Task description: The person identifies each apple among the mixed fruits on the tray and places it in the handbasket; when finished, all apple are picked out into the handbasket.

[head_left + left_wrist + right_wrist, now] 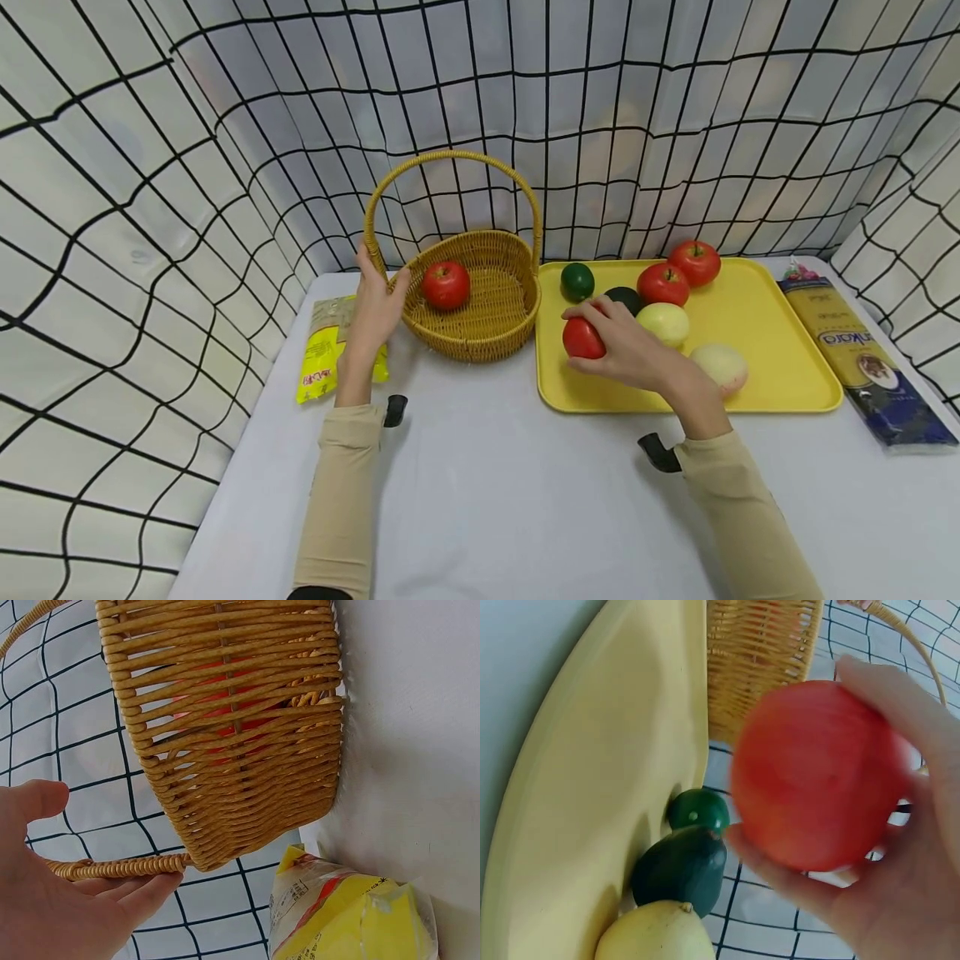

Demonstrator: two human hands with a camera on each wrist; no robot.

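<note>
A red tomato (pixel 817 776) is gripped between the thumb and fingers of my right hand (pixel 626 346), raised above the left part of the yellow tray (pixel 787 333). My left hand (pixel 380 304) rests against the left side of the wicker basket's handle (pixel 127 866). Its fingers lie extended behind the handle, with the thumb held apart. Inside the wicker basket (pixel 480 337) sits another red tomato (pixel 446 286). On the tray are a small green fruit (pixel 577 282), a dark green avocado (pixel 681 870), two red tomatoes (pixel 678 275), a pale yellow fruit (pixel 663 323) and a pale pinkish one (pixel 720 368).
A yellow plastic packet (pixel 321 354) lies left of the basket, partly behind the left forearm. To the tray's right is a blue and gold packet (pixel 873 362). Black netting (pixel 585 133) over white cloth encloses the back and sides of the white table (pixel 510 500).
</note>
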